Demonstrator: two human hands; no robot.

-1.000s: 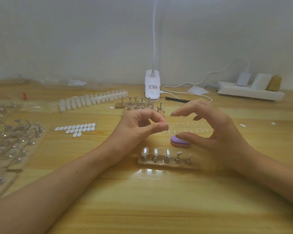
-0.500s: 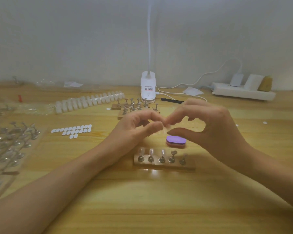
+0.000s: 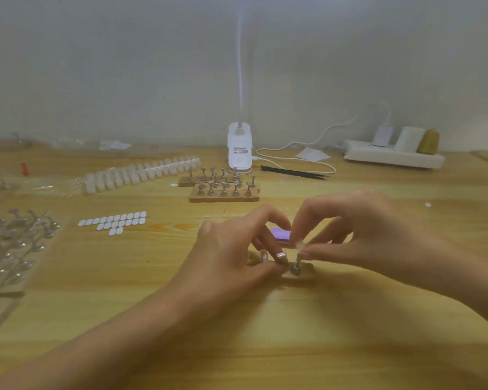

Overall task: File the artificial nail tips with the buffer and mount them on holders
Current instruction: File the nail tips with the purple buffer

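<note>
A wooden holder strip lies in front of me, mostly hidden by my hands. My left hand curls over its left part, thumb at the front edge and fingers at the back, gripping it. Two mounted clear tips show between its fingers. My right hand pinches a clear nail tip just above a metal holder near the strip's right end. The purple buffer lies on the table behind the hands, partly covered.
Behind stand two more wooden strips of bare holders, a row of nail tips, white adhesive pads, a lamp base, black tweezers and a power strip. Loose metal holders in plastic fill the left.
The nail tip passed from my left fingers to my right. Both hands dropped onto the holder strip, the left gripping it, the right bringing the tip down over a holder.
</note>
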